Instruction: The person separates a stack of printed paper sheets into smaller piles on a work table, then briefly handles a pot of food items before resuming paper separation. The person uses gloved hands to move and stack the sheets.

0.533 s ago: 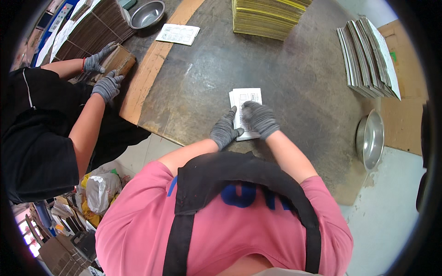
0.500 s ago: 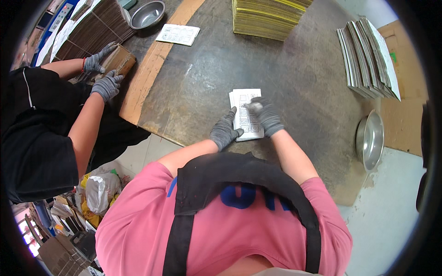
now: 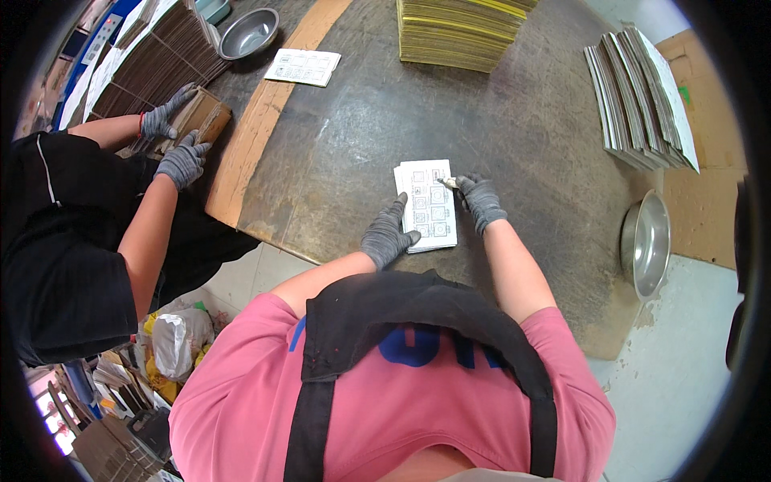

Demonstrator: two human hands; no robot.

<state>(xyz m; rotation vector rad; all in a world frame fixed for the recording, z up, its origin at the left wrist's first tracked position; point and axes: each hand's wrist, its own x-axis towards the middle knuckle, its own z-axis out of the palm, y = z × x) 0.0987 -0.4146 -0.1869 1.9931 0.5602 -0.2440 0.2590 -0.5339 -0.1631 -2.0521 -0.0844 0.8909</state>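
A small stack of white printed cards (image 3: 429, 221) lies on the dark table in front of me. My left hand (image 3: 389, 234), in a grey knit glove, rests against its left edge. The index finger is stretched along that side and the thumb is spread over the lower corner. At the upper right edge, my gloved right hand (image 3: 482, 202) is closed on a small whitish object (image 3: 450, 182) with a dark tip, too small to name. That tip is over the top card, while the hand itself is beside the stack.
A yellow-edged stack of sheets (image 3: 458, 36) stands at the far side. Stacked boards (image 3: 640, 100) and a metal bowl (image 3: 647, 245) are at right. Far left are another card stack (image 3: 303, 66) and a dark bowl (image 3: 249, 34); a co-worker's gloved hands (image 3: 183, 161) hold a brown block (image 3: 205, 116).
My right hand has shifted from over the cards to their right edge, uncovering the printed face. The small object moved with it. My left hand stays against the stack.
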